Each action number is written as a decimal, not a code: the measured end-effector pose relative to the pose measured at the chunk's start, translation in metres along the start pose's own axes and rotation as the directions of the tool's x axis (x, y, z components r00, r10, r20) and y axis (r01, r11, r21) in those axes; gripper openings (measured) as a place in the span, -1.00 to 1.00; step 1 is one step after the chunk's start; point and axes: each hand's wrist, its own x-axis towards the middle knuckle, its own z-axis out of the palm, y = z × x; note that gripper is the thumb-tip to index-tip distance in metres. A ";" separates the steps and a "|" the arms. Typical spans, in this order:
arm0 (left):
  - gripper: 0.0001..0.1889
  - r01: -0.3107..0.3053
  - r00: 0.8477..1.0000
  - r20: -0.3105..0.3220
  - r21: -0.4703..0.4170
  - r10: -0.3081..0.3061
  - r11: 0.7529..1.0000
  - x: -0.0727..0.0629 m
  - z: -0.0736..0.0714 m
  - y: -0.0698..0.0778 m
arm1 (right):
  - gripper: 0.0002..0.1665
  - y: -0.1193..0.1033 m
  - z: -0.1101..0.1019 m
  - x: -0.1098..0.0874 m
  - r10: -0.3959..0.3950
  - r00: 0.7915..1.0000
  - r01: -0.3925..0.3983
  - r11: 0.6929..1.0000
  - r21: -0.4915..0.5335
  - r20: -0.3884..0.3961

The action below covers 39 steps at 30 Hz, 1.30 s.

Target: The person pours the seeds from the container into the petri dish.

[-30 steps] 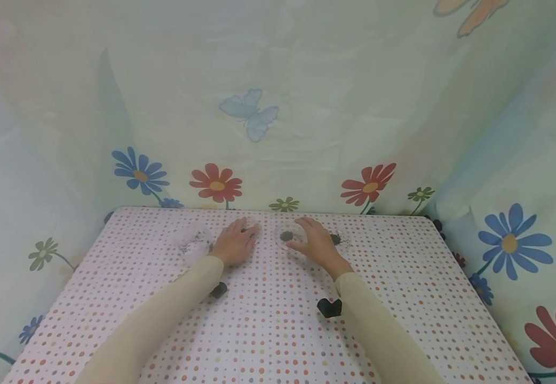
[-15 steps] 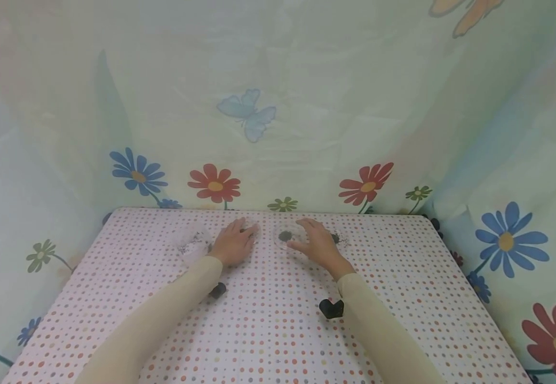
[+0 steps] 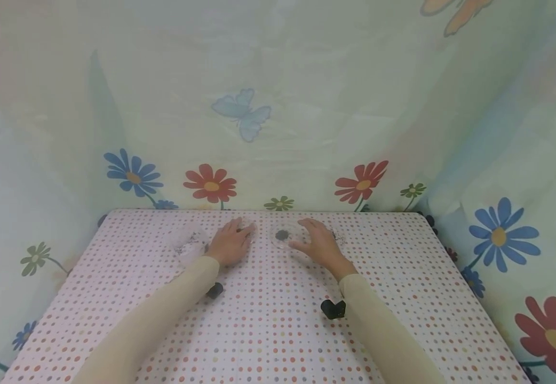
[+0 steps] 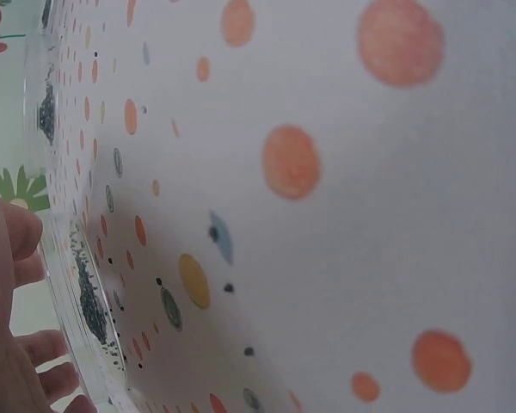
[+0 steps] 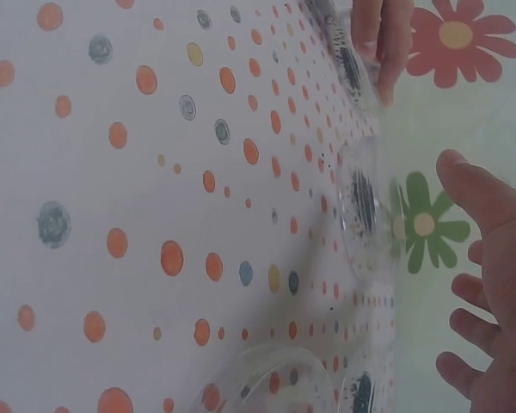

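At the back of the dotted table, my left hand (image 3: 230, 244) spreads over a shallow clear dish with dark grains (image 4: 90, 301). In the right wrist view the fingertips (image 5: 387, 86) of that hand come down at the dish's rim; whether they touch it I cannot tell. My right hand (image 3: 321, 246) holds nothing, its thumb and fingers apart. Left of it stands a second clear dish (image 5: 361, 202) with a dark heap of grains (image 3: 282, 235). Beyond the right hand lie more grains (image 5: 361, 391), partly hidden in the head view.
Left of my left hand is another clear dish (image 3: 187, 242) with scattered grains. A clear round dish or lid (image 5: 267, 379) lies below the right hand in its wrist view. Loose grains (image 4: 229, 288) dot the tabletop (image 3: 268, 330). A flowered curtain (image 3: 297, 128) hangs behind.
The head view has swung slightly to the right. My right hand has moved slightly right, away from the middle dish and further over the grains beyond it. The left hand stays at its dish.
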 end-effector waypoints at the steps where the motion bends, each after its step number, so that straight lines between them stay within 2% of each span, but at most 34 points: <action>1: -0.49 0.001 1.000 0.003 0.002 -0.001 1.000 0.000 0.000 0.000 | -0.17 0.000 0.000 -0.001 -0.001 1.000 0.001 1.000 0.004 -0.003; 39: -0.47 -0.005 1.000 0.010 0.007 0.005 1.000 0.000 0.002 -0.001 | -0.14 0.019 -0.011 -0.023 0.066 0.998 -0.066 0.997 -0.044 -0.013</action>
